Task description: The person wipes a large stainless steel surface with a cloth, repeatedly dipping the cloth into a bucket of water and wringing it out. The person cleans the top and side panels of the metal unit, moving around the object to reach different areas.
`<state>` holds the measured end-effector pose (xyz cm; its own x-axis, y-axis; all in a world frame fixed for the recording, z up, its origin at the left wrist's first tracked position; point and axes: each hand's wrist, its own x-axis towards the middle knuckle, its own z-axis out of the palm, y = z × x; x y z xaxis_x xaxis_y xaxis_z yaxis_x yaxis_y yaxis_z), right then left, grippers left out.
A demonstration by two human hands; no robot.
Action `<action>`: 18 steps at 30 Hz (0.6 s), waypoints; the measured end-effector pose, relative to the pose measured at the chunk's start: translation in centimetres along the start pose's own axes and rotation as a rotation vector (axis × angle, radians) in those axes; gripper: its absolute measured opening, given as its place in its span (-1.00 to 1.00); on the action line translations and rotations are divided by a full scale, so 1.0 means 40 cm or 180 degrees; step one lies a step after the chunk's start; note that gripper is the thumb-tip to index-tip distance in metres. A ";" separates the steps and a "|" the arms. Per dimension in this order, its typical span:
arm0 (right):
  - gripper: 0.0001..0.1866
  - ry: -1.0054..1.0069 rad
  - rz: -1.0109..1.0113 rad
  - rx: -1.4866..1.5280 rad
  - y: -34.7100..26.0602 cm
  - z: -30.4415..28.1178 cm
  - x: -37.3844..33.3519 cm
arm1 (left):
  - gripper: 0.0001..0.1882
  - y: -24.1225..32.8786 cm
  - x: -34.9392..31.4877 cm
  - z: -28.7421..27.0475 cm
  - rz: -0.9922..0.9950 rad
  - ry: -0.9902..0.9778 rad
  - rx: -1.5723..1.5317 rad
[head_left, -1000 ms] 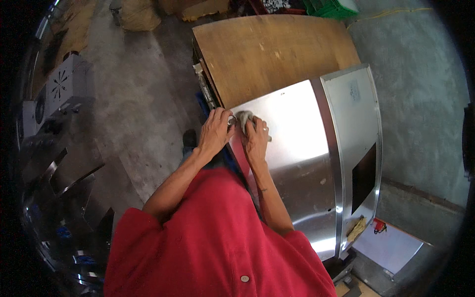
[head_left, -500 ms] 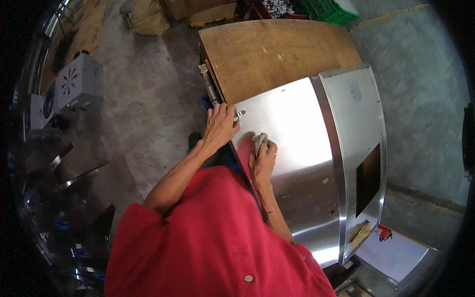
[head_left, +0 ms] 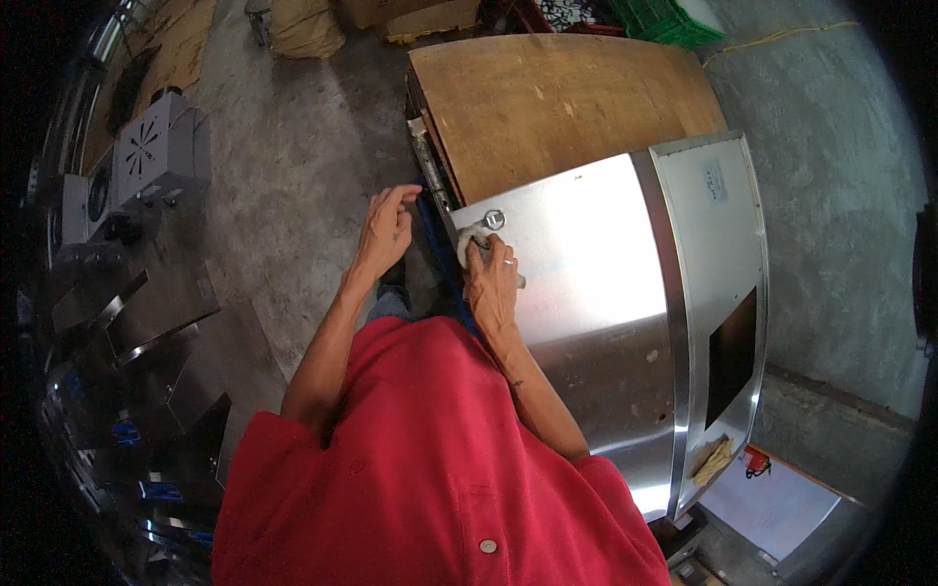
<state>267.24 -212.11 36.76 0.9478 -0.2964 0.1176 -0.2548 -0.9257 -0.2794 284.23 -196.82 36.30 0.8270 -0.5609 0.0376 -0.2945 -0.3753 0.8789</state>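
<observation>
A shiny stainless steel panel (head_left: 586,259) lies in front of me and to my right. My right hand (head_left: 493,293) grips a pale, crumpled cleaning rag (head_left: 471,240) and presses it on the panel near its left corner. Right beside the rag, a small round metal latch (head_left: 494,220) is set in the panel. My left hand (head_left: 385,232) hangs off the panel's left edge, over the floor, fingers loosely apart and holding nothing.
Beyond the panel is a brown plywood board (head_left: 576,93), with a green crate (head_left: 674,20) behind it. A framed metal section (head_left: 718,210) with a dark opening adjoins on the right, a yellowish cloth (head_left: 713,462) at its near end. Grey metal units (head_left: 156,151) stand far left.
My left hand has come off the latch corner and moved left into the air. My right hand has slid the rag left, up to the panel's edge by the latch.
</observation>
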 end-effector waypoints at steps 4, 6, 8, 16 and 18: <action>-0.49 0.0036 -0.0083 -0.0137 -0.004 0.009 0.043 | -0.49 -0.021 -0.068 -0.009 -0.0512 -0.0201 -0.0128; -0.47 -0.0159 0.0022 -0.0144 -0.014 0.002 0.050 | -0.48 -0.064 -0.090 -0.002 -0.0350 -0.0219 -0.0014; -0.47 -0.0201 -0.0023 -0.0088 0.011 0.002 0.012 | -0.47 -0.090 -0.098 -0.005 -0.0392 -0.0191 -0.0091; -0.49 0.0048 -0.0125 -0.0125 0.013 -0.003 0.037 | -0.46 -0.073 -0.107 -0.021 -0.0310 -0.0301 0.0127; -0.50 0.0081 -0.0056 -0.0104 0.024 -0.004 0.033 | -0.47 -0.075 -0.113 -0.016 -0.0319 -0.0242 0.0045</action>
<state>268.23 -213.41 36.79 0.9472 -0.2853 0.1465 -0.2445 -0.9379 -0.2460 281.67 -192.69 33.78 0.8141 -0.5742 -0.0866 -0.2194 -0.4422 0.8697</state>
